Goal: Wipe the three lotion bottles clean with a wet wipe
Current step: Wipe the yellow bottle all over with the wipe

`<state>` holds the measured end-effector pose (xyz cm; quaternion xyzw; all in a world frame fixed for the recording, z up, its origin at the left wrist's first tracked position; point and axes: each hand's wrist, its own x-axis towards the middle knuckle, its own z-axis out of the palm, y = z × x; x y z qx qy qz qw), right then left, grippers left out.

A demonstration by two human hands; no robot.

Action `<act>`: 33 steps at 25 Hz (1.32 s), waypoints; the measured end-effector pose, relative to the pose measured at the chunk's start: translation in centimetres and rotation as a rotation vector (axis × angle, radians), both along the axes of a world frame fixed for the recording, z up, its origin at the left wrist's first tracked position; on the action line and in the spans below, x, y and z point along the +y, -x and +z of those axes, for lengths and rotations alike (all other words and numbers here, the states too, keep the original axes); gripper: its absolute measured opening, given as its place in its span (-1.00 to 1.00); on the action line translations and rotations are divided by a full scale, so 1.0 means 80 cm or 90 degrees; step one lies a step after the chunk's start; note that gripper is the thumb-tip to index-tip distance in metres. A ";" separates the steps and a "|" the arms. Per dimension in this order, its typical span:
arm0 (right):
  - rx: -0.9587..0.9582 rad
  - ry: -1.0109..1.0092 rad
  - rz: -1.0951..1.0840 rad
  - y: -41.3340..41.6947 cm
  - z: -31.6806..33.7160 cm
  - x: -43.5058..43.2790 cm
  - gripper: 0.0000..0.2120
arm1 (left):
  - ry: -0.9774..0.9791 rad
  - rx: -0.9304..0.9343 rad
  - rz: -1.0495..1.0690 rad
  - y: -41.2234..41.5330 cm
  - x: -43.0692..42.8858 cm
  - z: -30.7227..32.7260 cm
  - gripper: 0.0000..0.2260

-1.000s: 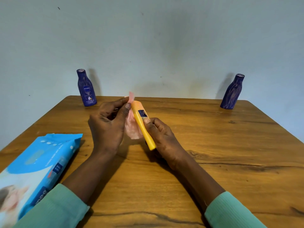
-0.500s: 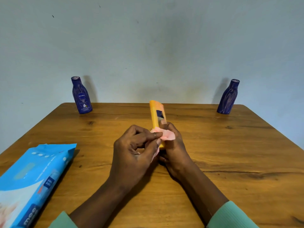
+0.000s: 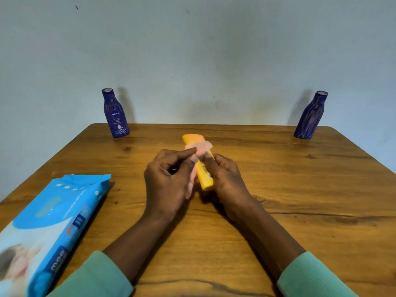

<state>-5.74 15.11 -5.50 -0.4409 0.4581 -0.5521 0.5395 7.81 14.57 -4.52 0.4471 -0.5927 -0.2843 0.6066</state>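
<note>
Pinching a pink wet wipe between thumb and fingers, the left hand pressed it across the upper part of the yellow lotion bottle. The right hand gripped that bottle's lower body above the wooden table, beyond the blue wipes pack at near left. Farther back, a labelled blue bottle and a second blue bottle stood at the far corners, well apart.

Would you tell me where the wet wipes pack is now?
Head view: the wet wipes pack lies near-left on the table, left of the left hand.
</note>
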 end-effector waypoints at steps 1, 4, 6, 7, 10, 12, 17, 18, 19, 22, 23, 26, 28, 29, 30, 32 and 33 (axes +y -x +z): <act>-0.040 -0.007 -0.035 0.000 0.001 0.000 -0.72 | 0.009 -0.016 -0.037 0.009 0.013 -0.004 -0.82; -0.260 -0.075 -0.093 0.002 0.001 -0.002 -0.75 | 0.033 -0.060 -0.135 0.030 0.045 -0.016 -0.83; -0.400 -0.121 -0.090 0.002 -0.003 -0.007 -0.66 | 0.050 -0.066 -0.147 0.038 0.054 -0.018 -0.82; -0.428 -0.123 -0.081 0.001 -0.004 -0.009 -0.66 | 0.069 -0.065 -0.128 0.038 0.051 -0.015 -0.82; -0.388 -0.085 -0.083 0.003 -0.006 -0.006 -0.80 | 0.109 -0.050 -0.050 0.029 0.029 -0.005 -0.83; -0.388 -0.092 -0.071 0.008 -0.001 -0.002 -0.82 | 0.104 -0.036 -0.010 0.020 0.016 -0.004 -0.82; -0.451 -0.148 -0.148 0.005 0.004 -0.002 -0.84 | 0.079 -0.034 -0.053 0.045 0.041 -0.013 -0.85; -0.496 -0.154 -0.141 0.001 0.005 -0.005 -0.84 | 0.090 -0.054 -0.070 0.050 0.047 -0.013 -0.86; -0.522 -0.154 -0.131 -0.003 0.008 -0.006 -0.84 | 0.099 -0.056 -0.077 0.051 0.048 -0.011 -0.86; -0.474 -0.168 -0.147 0.000 0.009 -0.003 -0.75 | 0.045 0.055 -0.049 0.039 0.025 -0.005 -0.88; -0.455 -0.164 -0.156 0.005 0.008 0.000 -0.77 | 0.024 0.082 -0.028 0.034 0.015 -0.005 -0.88; -0.441 -0.150 -0.188 0.016 0.005 0.001 -0.81 | -0.015 0.094 -0.033 0.039 0.016 -0.014 -0.92; -0.461 -0.143 -0.188 0.013 0.005 -0.002 -0.82 | -0.019 0.079 -0.092 0.050 0.035 -0.017 -0.94; -0.471 -0.145 -0.181 0.010 0.003 -0.004 -0.81 | -0.008 0.059 -0.111 0.053 0.042 -0.018 -0.94; -0.472 -0.152 -0.175 0.007 0.000 -0.007 -0.79 | 0.000 0.047 -0.117 0.053 0.045 -0.018 -0.94; -0.451 -0.148 -0.158 0.007 -0.005 -0.006 -0.74 | -0.014 0.094 -0.096 0.048 0.037 -0.018 -0.93; -0.439 -0.145 -0.156 0.009 -0.007 -0.005 -0.76 | -0.034 0.138 -0.075 0.043 0.028 -0.018 -0.93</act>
